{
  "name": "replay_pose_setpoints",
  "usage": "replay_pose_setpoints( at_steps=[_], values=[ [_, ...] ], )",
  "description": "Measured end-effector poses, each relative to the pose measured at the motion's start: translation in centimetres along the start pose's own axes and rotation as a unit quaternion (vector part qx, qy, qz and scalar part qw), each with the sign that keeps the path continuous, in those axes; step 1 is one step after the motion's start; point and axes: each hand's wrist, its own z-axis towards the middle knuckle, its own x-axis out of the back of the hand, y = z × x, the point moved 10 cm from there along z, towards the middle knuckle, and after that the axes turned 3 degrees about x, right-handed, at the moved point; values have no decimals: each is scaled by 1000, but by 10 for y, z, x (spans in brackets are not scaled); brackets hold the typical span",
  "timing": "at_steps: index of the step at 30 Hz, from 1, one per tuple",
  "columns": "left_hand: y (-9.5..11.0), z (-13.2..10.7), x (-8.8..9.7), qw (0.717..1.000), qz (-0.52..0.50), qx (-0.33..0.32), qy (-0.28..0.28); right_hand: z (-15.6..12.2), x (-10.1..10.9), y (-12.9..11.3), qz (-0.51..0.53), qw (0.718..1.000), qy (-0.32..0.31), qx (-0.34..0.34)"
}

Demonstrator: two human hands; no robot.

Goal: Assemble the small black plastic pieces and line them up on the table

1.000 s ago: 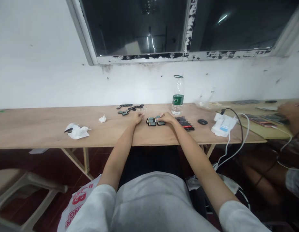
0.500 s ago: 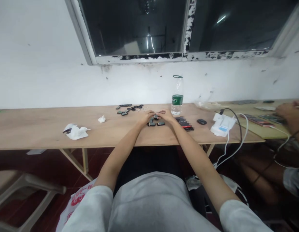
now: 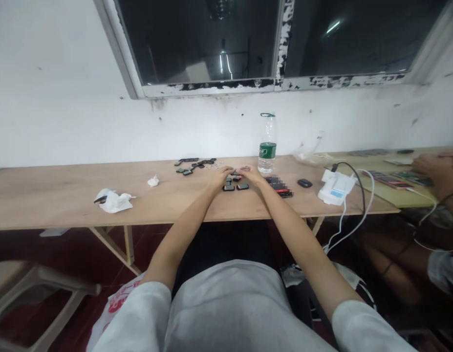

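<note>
My left hand (image 3: 221, 177) and my right hand (image 3: 250, 173) meet over the wooden table (image 3: 189, 200). Their fingertips close from both sides on one small black rectangular piece with a greyish face (image 3: 235, 173); its exact kind is too small to make out. Just below my fingers lie several similar pieces, among them a near-left one (image 3: 228, 187) and a near-right one (image 3: 243, 186). Farther left, more black pieces (image 3: 187, 171) are scattered in a loose group, with tiny pale bits (image 3: 213, 165) beside them.
A water bottle (image 3: 267, 151) stands behind my right hand. Right of it lie a dark-and-red flat item (image 3: 279, 187), a black oval object (image 3: 304, 183) and a white power strip (image 3: 336, 188) with cables. Crumpled tissues (image 3: 116, 201) sit left. Another person's hands (image 3: 437, 166) are far right.
The whole view has shifted very slightly. Both hands stay together around the small piece, with hardly any visible finger movement.
</note>
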Motion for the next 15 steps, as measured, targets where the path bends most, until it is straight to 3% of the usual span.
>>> replay_pose_setpoints(
  at_steps=[3,8,12,15],
  values=[
    [9,-2,-2,999,26,-43,-16,0,2,-1,2,1000,5,0],
    [10,-1,-1,999,11,-42,-16,0,3,-2,0,1000,5,5],
    [4,1,3,1000,-18,-6,-7,-1,2,1,-39,999,-2,-15],
    [-8,-2,16,998,-28,52,33,-1,10,1,-119,992,21,-28]
  ],
)
